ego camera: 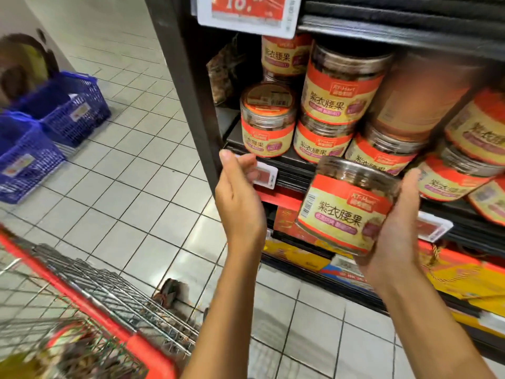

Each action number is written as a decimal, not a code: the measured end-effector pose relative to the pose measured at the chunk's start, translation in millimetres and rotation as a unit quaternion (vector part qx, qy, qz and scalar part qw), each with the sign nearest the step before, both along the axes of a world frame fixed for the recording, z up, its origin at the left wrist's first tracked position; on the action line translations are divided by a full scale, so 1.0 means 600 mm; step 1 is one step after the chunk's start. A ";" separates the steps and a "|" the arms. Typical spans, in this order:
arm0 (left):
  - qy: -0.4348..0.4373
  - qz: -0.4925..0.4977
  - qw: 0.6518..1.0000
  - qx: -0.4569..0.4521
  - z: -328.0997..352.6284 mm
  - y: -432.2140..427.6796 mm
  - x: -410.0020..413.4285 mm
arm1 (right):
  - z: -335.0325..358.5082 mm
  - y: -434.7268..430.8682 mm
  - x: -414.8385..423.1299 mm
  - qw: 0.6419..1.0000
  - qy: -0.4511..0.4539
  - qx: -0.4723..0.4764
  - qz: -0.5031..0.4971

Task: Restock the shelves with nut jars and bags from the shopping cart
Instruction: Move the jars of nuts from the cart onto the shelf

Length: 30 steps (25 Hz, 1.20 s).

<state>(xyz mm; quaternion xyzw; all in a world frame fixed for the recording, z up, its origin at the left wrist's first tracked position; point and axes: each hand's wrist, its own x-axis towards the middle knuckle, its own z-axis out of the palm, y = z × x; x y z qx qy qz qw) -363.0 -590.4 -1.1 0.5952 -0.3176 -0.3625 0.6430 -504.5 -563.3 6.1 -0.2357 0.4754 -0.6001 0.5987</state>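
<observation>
My right hand (393, 225) grips a clear nut jar (347, 203) with an orange and yellow label, tilted, just below the front edge of the black shelf (289, 162). My left hand (240, 198) is raised to the left of the jar, fingers relaxed and empty, in front of the shelf's price tag. Several matching jars (341, 88) stand stacked on the shelf; a single one (266, 119) stands at the left front. The wire shopping cart (90, 291) with a red rim sits at lower left; blurred bags lie in it.
Blue plastic baskets (54, 110) are stacked on the tiled floor at the left. A dark bag (224, 72) leans at the shelf's back left. Boxed goods (464, 277) fill the lower shelves. A large price sign (248, 12) hangs above.
</observation>
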 end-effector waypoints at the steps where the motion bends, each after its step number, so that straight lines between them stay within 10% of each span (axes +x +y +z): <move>1: 0.055 -0.045 0.997 0.009 0.013 0.018 -0.008 | 0.008 -0.001 0.005 1.000 0.021 -0.014 0.013; 6: 0.003 -0.256 0.966 -0.046 0.060 0.043 -0.024 | 0.045 -0.007 0.038 0.983 0.086 -0.126 0.099; 11: -0.004 -0.164 0.985 -0.058 0.062 0.015 -0.001 | 0.062 0.003 0.033 0.962 0.052 -0.167 0.211; 16: -0.015 -0.067 0.990 -0.123 0.055 0.005 -0.002 | 0.056 0.034 0.052 0.953 0.228 -0.187 0.064; 23: -0.049 0.018 0.969 -0.243 0.095 -0.048 -0.011 | 0.083 -0.016 0.073 0.927 0.230 -0.280 0.101; 30: -0.166 -0.042 0.977 -0.127 0.081 -0.124 0.006 | 0.081 -0.086 0.075 0.930 0.272 -0.202 0.143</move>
